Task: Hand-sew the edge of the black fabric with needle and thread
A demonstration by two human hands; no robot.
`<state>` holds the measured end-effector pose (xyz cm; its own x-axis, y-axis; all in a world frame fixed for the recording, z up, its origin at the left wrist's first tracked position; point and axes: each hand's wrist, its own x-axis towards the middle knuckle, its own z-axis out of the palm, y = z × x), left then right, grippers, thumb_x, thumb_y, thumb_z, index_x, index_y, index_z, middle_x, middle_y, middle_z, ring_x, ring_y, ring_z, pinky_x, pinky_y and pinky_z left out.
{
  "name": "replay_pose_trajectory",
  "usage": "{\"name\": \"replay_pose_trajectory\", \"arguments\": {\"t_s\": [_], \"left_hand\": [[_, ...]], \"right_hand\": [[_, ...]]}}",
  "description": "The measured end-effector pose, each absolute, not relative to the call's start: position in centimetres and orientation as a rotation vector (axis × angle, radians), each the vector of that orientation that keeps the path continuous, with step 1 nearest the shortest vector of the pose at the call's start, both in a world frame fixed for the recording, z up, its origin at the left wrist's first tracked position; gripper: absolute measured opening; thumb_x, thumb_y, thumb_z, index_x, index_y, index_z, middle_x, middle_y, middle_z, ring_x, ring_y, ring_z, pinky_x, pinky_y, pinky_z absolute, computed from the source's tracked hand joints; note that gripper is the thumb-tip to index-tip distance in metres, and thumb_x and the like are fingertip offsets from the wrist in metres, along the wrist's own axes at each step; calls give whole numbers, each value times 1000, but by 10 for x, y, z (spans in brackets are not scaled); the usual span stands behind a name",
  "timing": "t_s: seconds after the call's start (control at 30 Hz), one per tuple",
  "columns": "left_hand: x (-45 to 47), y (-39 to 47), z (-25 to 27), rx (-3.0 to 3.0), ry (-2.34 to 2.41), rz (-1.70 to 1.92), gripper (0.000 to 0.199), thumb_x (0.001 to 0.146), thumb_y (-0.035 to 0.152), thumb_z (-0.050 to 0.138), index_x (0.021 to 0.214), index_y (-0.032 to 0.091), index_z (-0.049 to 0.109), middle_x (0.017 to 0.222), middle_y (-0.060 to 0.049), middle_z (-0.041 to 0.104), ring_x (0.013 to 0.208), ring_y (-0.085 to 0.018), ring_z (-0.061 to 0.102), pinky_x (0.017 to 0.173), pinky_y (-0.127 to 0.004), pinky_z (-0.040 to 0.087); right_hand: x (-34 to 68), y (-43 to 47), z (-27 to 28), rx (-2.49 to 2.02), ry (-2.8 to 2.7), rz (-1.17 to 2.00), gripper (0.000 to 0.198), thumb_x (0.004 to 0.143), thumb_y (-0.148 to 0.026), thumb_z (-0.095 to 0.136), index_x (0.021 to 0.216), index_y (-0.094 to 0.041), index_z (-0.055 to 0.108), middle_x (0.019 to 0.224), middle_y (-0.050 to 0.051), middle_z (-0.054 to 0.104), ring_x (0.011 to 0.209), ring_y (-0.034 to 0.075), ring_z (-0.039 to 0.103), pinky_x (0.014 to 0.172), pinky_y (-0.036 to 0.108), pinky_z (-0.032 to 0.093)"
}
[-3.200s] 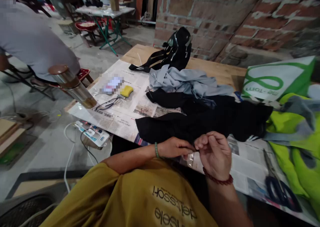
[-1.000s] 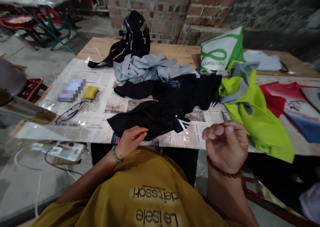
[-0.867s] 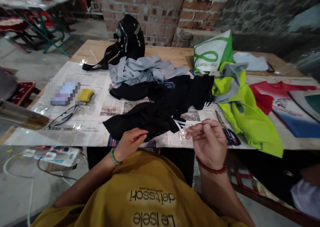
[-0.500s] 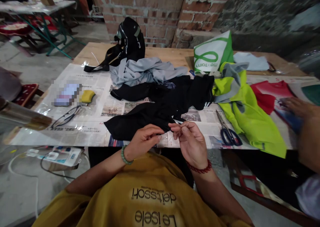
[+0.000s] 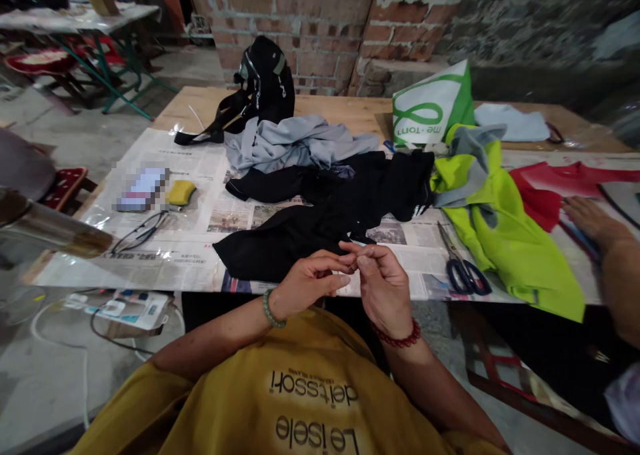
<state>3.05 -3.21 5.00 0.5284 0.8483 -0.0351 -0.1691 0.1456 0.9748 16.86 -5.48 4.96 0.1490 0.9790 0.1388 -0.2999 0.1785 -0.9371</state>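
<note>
My left hand (image 5: 311, 280), with a green bead bracelet at its wrist, is closed in a pinch. Its fingertips meet those of my right hand (image 5: 385, 287), which is also pinched and has a red bead bracelet below it. Whatever lies between the fingers is too small to make out. Just beyond both hands a black garment (image 5: 280, 238) is spread out, with a small white patch near my right fingertips. Scissors with dark blue handles (image 5: 463, 275) lie to the right of my right hand.
Newspaper (image 5: 170, 268) covers the table. On the left are a phone (image 5: 144, 188), a yellow sponge-like block (image 5: 181, 192), glasses (image 5: 143, 231) and a bottle (image 5: 60, 228). Grey cloth (image 5: 300, 141), a black bag (image 5: 270, 81) and a lime garment (image 5: 530, 248) lie around. Another person's hand (image 5: 593, 221) rests at right.
My left hand has moved right, and its fingertips now meet those of my right hand. The other person's hand at right has shifted on the red garment. The view has turned slightly.
</note>
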Motion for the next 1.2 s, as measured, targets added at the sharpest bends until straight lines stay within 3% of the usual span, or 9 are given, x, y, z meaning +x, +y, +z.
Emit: {"name": "replay_pose_trajectory", "arguments": {"t_s": [0.13,0.33,0.47,0.67,1.2], "left_hand": [[29,-34,48,1174,762,727,26,72,38,65,78,12,66,84,-3,58,50,-2,49,40,-15,34],[22,-36,41,1202,830,585,25,78,36,58,82,12,62,48,6,49,42,-3,42,43,-15,31],[15,-34,33,1244,865,580,24,77,36,59,79,13,61,47,6,49,42,-4,44,45,-17,33],[3,-27,20,1276,895,564,22,77,34,59,78,12,60,50,5,50,42,-4,44,44,-16,31],[-17,-24,2,1518,1062,602,16,80,26,52,76,13,61,51,5,50,46,-5,47,46,-16,37]], "right_hand": [[170,-53,50,-923,-965,1109,6,82,-25,59,85,-22,56,76,1,68,97,17,61,79,32,48],[175,-50,56,-877,-885,1254,11,82,-29,58,85,-21,51,71,-1,66,64,13,64,44,21,44],[182,-45,59,-845,-788,1353,13,80,-27,60,86,-22,50,67,-6,61,57,10,62,48,22,50],[202,-33,60,-849,-729,1137,16,76,-27,65,82,-23,52,66,-7,61,57,9,60,59,28,54],[236,-20,65,-813,-617,821,5,76,-15,59,75,-17,54,61,-1,60,51,13,59,52,28,52]]}}
